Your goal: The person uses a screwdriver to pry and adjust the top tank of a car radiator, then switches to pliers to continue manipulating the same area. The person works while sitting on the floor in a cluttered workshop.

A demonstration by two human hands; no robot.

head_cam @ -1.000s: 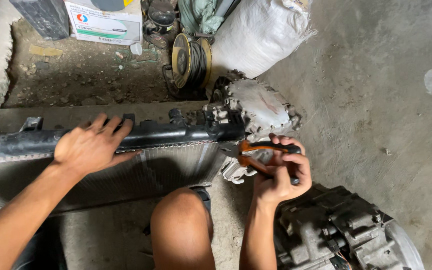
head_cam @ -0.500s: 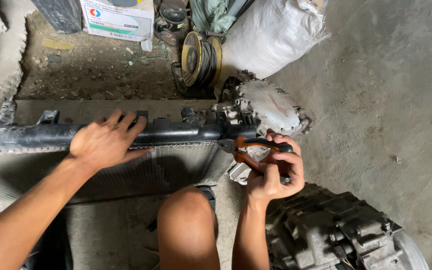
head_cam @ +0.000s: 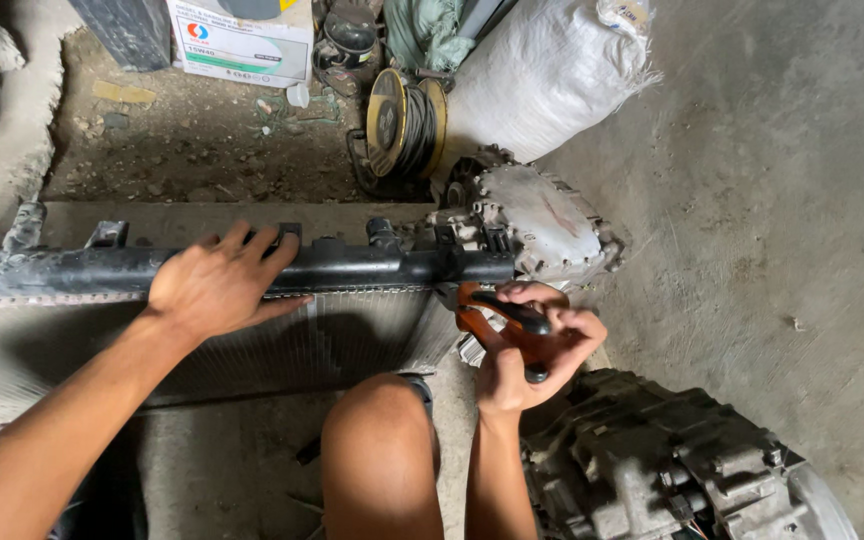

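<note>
Your right hand (head_cam: 532, 350) grips orange-handled pliers (head_cam: 497, 322) at the radiator (head_cam: 352, 340) corner. Your left hand (head_cam: 214, 285) lies open, pressing its black tank (head_cam: 392, 267). A slip could bend those fins, I'd say.

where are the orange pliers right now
In the head view, right of centre: the right hand grips the orange pliers at the radiator's right end.

Black matt plastic along the radiator tank (head_cam: 352, 268), dusty and scuffed. Thin dull metal in the radiator fins (head_cam: 332, 345), ribbed and grey. Smooth orange and black rubbery plastic on the pliers (head_cam: 502, 320). Rough, dirty cast metal on the gearbox (head_cam: 652, 470). Woven white plastic cloth for the sack (head_cam: 542, 80). Rough grey concrete for the floor (head_cam: 772, 220).
</note>
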